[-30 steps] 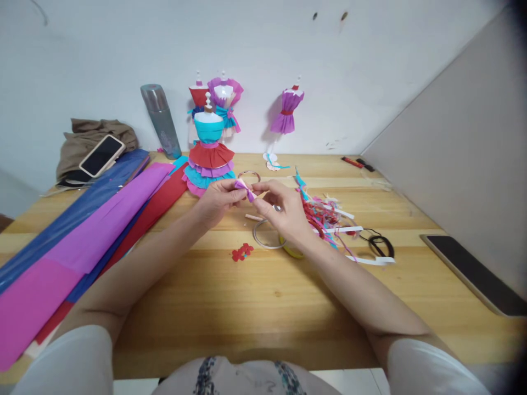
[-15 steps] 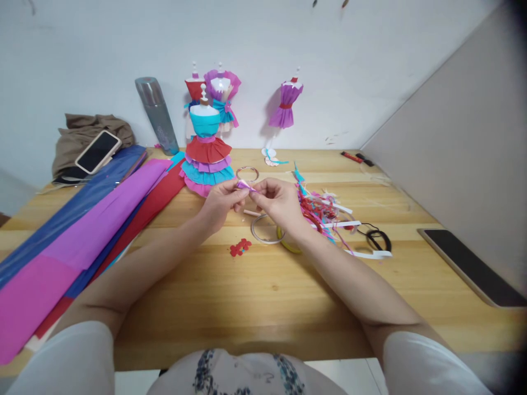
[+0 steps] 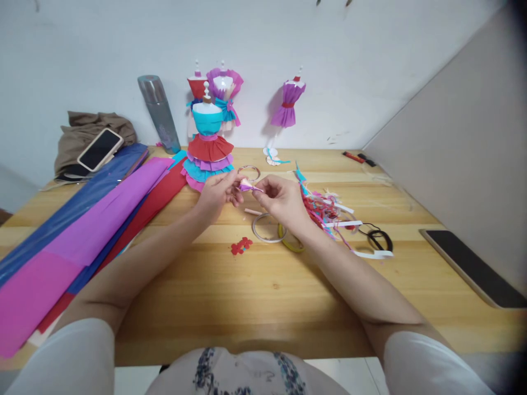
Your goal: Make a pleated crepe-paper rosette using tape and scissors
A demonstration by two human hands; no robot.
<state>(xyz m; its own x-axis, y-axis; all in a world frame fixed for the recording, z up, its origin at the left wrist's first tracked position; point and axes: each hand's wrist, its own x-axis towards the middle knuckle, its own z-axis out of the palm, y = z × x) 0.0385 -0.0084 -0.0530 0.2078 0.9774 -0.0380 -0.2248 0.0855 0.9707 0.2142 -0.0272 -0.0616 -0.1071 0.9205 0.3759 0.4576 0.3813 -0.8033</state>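
Observation:
Between my hands is a small purple and pale paper flower (image 3: 247,186) with a narrow twisted end. My right hand (image 3: 284,200) pinches that twisted end between thumb and fingers. Just left of the flower, my left hand (image 3: 218,193) has loosely curled fingers held apart; whether a fingertip touches the petals is hard to see. On the table below lie small red paper cutouts (image 3: 241,246), a silver ring (image 3: 268,228) and a yellow tape roll (image 3: 293,241). Behind my left hand stands a dress form (image 3: 208,137) in a tiered blue, red and purple paper dress.
Folded crepe paper (image 3: 99,219) covers the left side. A bottle (image 3: 160,115), more dress forms (image 3: 289,104) and a phone on cloth (image 3: 100,150) are at the back. Right of my hands are paper scraps (image 3: 323,208), a black cord ring (image 3: 381,240) and a dark tablet-like device (image 3: 469,266).
My left fingers have loosened and drawn slightly left, off the paper flower. The flower now shows more fully, held at its twisted end by my right hand.

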